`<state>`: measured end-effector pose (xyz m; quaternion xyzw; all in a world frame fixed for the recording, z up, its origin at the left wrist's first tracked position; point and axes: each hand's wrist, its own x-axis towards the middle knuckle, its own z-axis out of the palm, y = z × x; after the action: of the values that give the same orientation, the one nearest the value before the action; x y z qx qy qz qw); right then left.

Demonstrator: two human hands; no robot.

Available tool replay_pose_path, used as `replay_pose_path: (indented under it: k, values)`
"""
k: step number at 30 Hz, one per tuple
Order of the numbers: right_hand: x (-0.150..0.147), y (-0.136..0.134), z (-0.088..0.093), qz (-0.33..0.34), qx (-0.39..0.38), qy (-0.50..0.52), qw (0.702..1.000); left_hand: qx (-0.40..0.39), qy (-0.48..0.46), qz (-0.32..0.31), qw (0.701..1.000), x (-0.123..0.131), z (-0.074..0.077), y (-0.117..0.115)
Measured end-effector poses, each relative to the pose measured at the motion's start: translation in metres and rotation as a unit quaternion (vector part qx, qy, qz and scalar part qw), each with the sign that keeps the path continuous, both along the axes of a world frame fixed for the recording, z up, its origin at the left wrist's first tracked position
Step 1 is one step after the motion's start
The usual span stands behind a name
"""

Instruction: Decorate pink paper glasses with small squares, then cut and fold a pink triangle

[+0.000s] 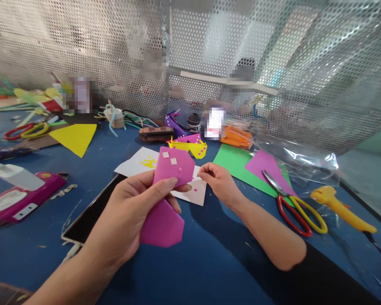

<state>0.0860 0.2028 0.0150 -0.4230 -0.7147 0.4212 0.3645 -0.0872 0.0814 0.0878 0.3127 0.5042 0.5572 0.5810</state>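
Note:
My left hand (136,203) grips a magenta folded paper piece (164,224) with angled corners, thumb in front and fingers behind. Two small pale squares and a tiny pink piece sit on its upper half. To the right of it, my right hand (220,182) is closed in a pinch; whatever may be between the fingertips is too small to make out. Beneath both hands lies a white sheet (127,163) bearing yellow bits (149,162) and small pink squares. Just behind are yellow folded paper shapes (198,150) dotted with pink squares.
Scissors (285,195) and a yellow glue gun (339,205) lie right, near green paper (231,163). A dark tablet (92,216) and magenta device (28,197) are left. Farther back are yellow paper (78,135), a brown case (155,134) and a lit phone (215,123) before perforated metal mesh (209,42).

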Motion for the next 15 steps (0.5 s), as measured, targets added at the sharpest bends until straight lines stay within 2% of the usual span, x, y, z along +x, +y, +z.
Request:
replay_pose_path:
  k: [5, 10, 15]
  values:
    - [0.008, -0.021, 0.024, -0.002, -0.048, 0.054, 0.997, 0.006, 0.031, -0.033, 0.999, 0.003, -0.004, 0.004]
    - [0.034, -0.053, 0.042, 0.000, -0.084, 0.080, 0.993, 0.010, 0.100, -0.042, 0.994, 0.017, -0.006, 0.006]
    - [0.070, -0.084, 0.056, -0.016, -0.040, 0.073, 0.996, 0.003, 0.160, -0.119, 0.980, 0.047, -0.001, 0.003]
